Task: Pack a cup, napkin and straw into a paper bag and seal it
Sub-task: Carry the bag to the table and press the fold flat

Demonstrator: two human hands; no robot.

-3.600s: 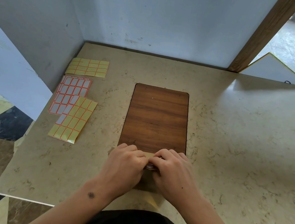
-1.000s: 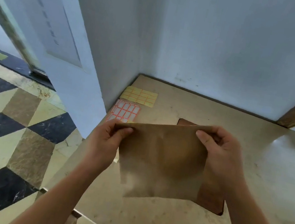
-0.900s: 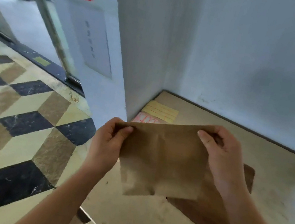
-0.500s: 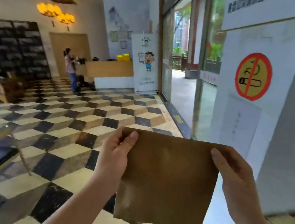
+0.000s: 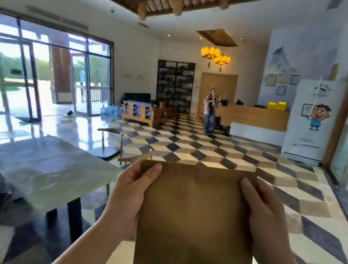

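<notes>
A flat brown paper bag (image 5: pixel 194 227) hangs upright in the air in front of me, held by its top corners. My left hand (image 5: pixel 133 192) pinches the upper left corner, thumb on the front face. My right hand (image 5: pixel 262 218) grips the upper right corner the same way. The bag's top edge is folded shut. No cup, napkin or straw shows; whatever is inside the bag is hidden.
A marble-topped table (image 5: pixel 32 161) with dark chairs (image 5: pixel 108 144) stands to my left. Checkered floor tiles (image 5: pixel 232 160) stretch ahead to a wooden counter (image 5: pixel 255 120), where a person (image 5: pixel 210 110) stands. Glass doors line the left and right walls.
I have turned left, away from the corner table with the sticker sheets, and now face the open lobby. Both hands kept hold of the bag and lifted it off the table.
</notes>
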